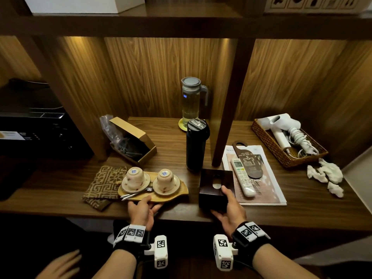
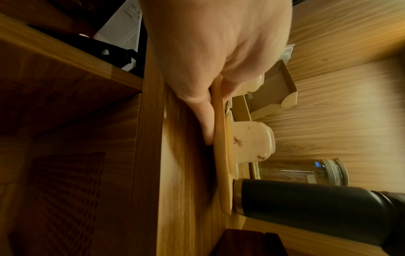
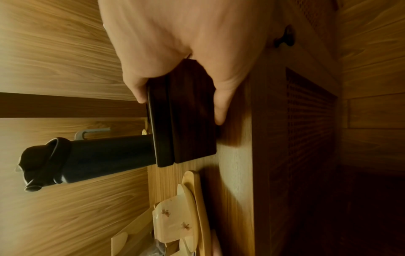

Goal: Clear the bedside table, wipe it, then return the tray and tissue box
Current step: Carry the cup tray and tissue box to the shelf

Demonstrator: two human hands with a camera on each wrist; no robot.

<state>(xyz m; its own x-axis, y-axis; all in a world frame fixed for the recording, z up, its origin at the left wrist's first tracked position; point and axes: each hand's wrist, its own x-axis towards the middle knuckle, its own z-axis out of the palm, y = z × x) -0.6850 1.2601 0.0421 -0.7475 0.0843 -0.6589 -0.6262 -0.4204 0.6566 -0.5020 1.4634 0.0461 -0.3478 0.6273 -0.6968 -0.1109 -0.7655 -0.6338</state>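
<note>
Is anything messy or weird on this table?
Yes. Crumpled white tissues lie loose on the table's right end, beside the wicker basket. The cardboard box sits tilted open with a plastic bag sticking out. The two cups are upside down on saucers, likely on purpose.

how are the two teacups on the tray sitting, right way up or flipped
Flipped. Both teacups stand mouth-down on their saucers on the wooden tray, with stickered bases facing up.

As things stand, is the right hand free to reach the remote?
Probably not yet: the right hand grips the tissue box. The remote lies just beyond it on the menu, with nothing blocking the way once the box is released.
</note>
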